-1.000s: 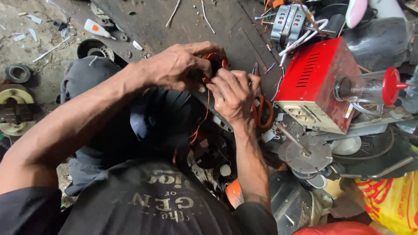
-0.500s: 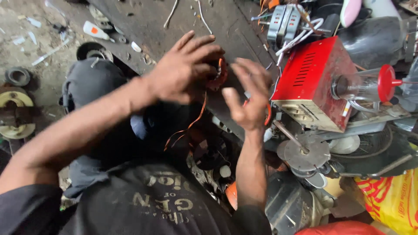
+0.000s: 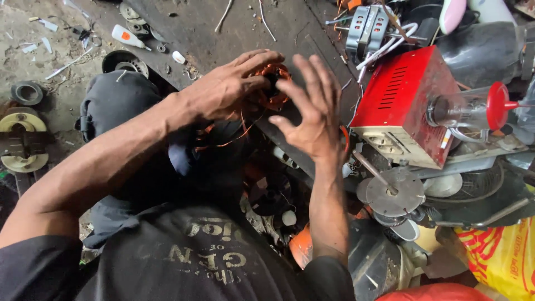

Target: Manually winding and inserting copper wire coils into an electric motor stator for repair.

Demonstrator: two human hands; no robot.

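Observation:
My left hand [image 3: 228, 86] grips a round motor stator wound with copper wire [image 3: 274, 92], held just above a dark workbench. Loose strands of copper wire [image 3: 223, 142] trail down from it toward my lap. My right hand [image 3: 312, 114] hovers just right of the stator, fingers spread, palm facing it and holding nothing. Both forearms reach forward from the bottom of the view over my dark printed shirt.
A red metal box with vents [image 3: 401, 106] stands at the right, a clear jar with a red cap [image 3: 473, 108] on top. A grey transformer [image 3: 365, 28] lies behind. Metal discs [image 3: 393, 192], fan parts and a yellow bag [image 3: 501, 253] crowd the lower right. Spools [image 3: 22, 139] lie on the left floor.
My right hand has let go of the stator and opened, fingers spreading as it lifts away. My left hand has turned the stator and kept hold of it.

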